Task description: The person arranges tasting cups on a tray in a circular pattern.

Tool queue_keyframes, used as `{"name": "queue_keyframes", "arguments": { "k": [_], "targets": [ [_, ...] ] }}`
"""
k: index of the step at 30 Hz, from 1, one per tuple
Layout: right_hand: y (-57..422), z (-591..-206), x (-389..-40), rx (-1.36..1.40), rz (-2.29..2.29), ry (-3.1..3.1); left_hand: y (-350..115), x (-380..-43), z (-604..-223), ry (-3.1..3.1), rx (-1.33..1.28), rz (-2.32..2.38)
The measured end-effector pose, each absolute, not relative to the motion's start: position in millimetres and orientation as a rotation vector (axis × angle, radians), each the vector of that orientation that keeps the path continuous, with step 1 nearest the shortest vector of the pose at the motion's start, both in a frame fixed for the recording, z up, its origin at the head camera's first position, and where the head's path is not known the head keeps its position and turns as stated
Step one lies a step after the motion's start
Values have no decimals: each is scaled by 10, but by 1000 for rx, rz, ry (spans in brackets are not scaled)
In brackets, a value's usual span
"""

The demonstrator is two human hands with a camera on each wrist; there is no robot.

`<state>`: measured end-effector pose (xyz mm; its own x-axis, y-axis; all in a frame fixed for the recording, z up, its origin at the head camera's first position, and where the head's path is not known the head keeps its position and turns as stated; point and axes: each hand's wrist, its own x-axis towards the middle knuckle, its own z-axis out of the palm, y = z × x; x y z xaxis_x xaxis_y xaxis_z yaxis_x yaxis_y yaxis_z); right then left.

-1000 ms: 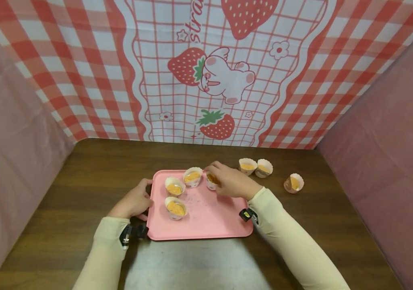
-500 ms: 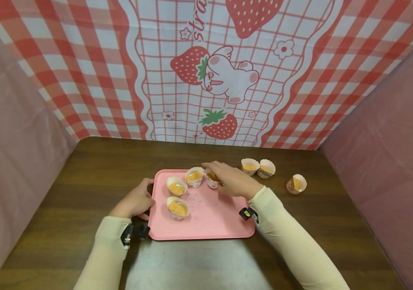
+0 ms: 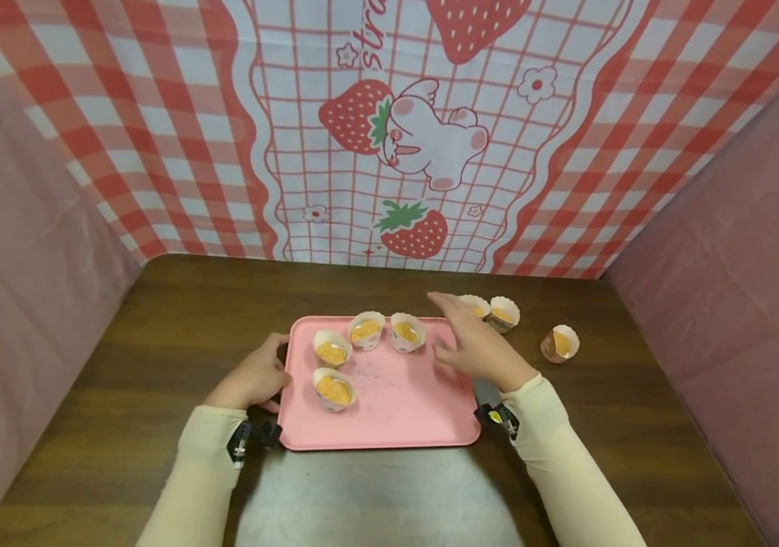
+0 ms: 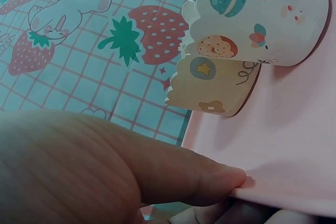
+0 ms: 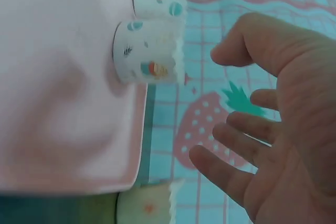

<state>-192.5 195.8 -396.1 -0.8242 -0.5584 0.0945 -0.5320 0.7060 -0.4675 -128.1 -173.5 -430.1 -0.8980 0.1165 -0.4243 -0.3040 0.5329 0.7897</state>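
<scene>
My left hand grips the left rim of a pink tray. In the left wrist view its thumb lies on top of the rim, with fingers below. Several paper baking cups with yellow-orange filling stand on the tray: one at the front left, another behind it, and two cups along the back edge. My right hand hovers over the tray's right side, holding nothing. In the right wrist view its spread fingers are apart from the back-edge cup.
Beyond the tray's back right corner, two filled cups stand side by side on the wooden table; one is partly behind my right hand, the other right of it. A brown cup stands farther right. A strawberry-print cloth hangs behind.
My right hand has let go of the cup at the tray's back edge and moved right, its fingers spreading. That cup now shows fully on the tray. The left hand stays on the rim.
</scene>
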Motion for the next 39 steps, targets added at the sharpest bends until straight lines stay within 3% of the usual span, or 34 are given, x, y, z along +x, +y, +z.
{"name": "queue_keyframes", "arguments": {
  "k": [14, 39],
  "targets": [
    [2156, -3868, -1669, -935, -809, 3120, -1722, -1262, -4262, 2342, -154, 1308],
    [2049, -3929, -1666, -851, -613, 3071, -1702, -1284, -4253, 2354, -150, 1286]
  ]
}}
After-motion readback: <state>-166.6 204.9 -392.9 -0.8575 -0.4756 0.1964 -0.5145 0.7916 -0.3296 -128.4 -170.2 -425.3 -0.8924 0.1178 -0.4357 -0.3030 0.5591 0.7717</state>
